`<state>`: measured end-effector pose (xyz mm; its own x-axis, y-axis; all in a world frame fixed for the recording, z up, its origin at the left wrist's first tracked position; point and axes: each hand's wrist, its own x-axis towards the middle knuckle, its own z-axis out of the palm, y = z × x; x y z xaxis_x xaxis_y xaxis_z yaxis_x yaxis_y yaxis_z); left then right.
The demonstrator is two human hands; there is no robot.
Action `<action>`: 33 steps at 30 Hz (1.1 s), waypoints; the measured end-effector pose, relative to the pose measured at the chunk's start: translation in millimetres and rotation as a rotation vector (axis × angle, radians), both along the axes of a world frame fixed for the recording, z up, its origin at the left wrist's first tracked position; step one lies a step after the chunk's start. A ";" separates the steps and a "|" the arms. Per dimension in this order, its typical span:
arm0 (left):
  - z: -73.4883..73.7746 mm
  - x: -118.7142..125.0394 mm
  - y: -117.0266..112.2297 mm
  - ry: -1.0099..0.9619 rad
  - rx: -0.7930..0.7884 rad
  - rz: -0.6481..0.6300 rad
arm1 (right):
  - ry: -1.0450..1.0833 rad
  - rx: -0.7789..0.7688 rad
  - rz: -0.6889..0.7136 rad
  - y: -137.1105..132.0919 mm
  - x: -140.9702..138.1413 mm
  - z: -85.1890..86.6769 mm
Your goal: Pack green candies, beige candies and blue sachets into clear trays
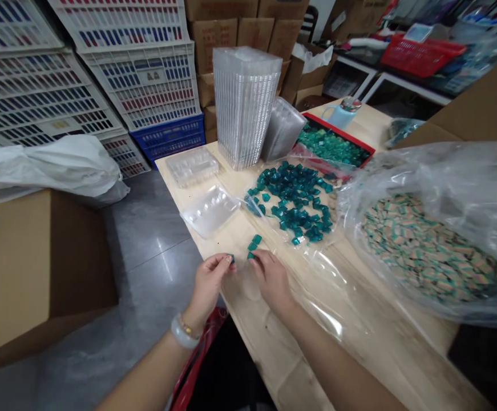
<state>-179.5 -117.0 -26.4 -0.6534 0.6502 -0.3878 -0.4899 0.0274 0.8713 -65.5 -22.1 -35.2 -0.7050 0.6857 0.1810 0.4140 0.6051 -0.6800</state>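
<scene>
My left hand (209,282) is pinched shut on a small teal piece (230,258) just above the near left edge of the wooden table (274,354). My right hand (271,278) rests on the table beside it, fingers curled over another teal piece (250,256). Two more teal pieces (255,242) lie just beyond the fingertips. A loose heap of the same teal pieces (297,202) is spread on clear plastic film further back. Two clear plastic trays (210,209) (192,166) lie to the left of the heap.
A tall stack of clear trays (245,105) stands at the back. A red tray of teal pieces (338,145) and a mug (342,112) sit behind. A big clear bag of wrapped items (436,245) fills the right. Cardboard box (38,268) and crates (145,74) stand left.
</scene>
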 end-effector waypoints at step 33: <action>-9.5 -16.7 -21.6 1.238 -0.174 -0.549 | -0.495 0.237 0.021 -16.8 -31.2 8.5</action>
